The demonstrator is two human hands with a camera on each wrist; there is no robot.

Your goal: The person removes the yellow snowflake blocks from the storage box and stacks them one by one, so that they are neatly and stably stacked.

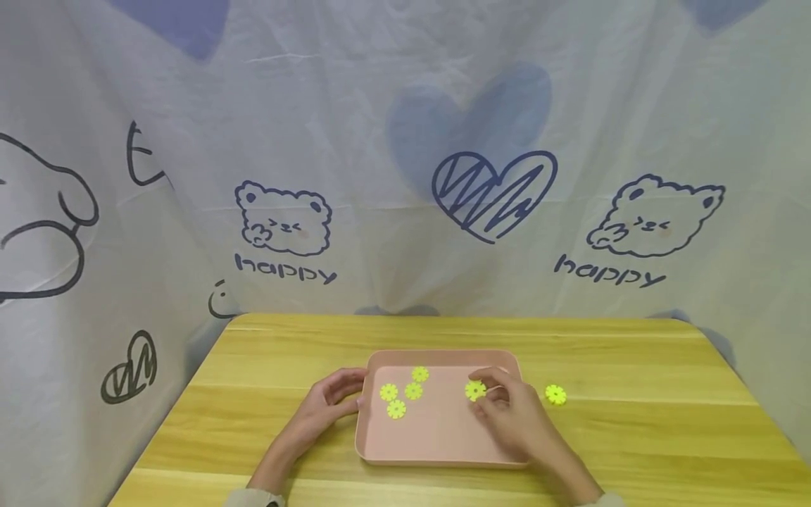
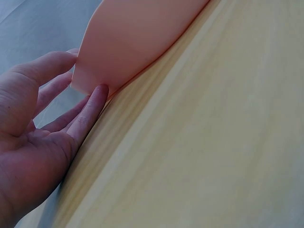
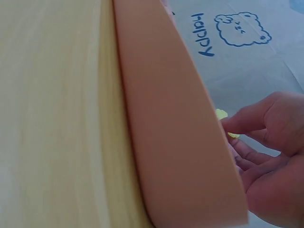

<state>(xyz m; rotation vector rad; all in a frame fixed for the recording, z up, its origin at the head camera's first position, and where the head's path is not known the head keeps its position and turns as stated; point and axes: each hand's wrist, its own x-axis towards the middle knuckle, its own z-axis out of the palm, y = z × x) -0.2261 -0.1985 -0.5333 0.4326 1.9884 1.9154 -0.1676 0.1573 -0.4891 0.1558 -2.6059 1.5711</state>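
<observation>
A shallow pink tray (image 1: pixel 437 440) lies on the wooden table. My right hand (image 1: pixel 516 415) is over the tray's right part, pinching a yellow notched plastic disc (image 1: pixel 475 391) between thumb and fingers. That disc is partly hidden behind the tray wall and fingers in the right wrist view. Loosely bent, the left hand (image 1: pixel 326 405) touches the tray's left side from outside; in the left wrist view its fingertips rest against the pink wall (image 2: pixel 133 42). Several more yellow discs, among them one disc (image 1: pixel 396 409) nearest the front, lie flat in the tray's left half.
Another yellow disc (image 1: pixel 555 395) lies on the table (image 1: pixel 665 422) right of the tray. Behind the table hangs a pale cloth (image 1: pixel 380 282) printed with hearts, bears and the word "happy"; it also runs along the left side.
</observation>
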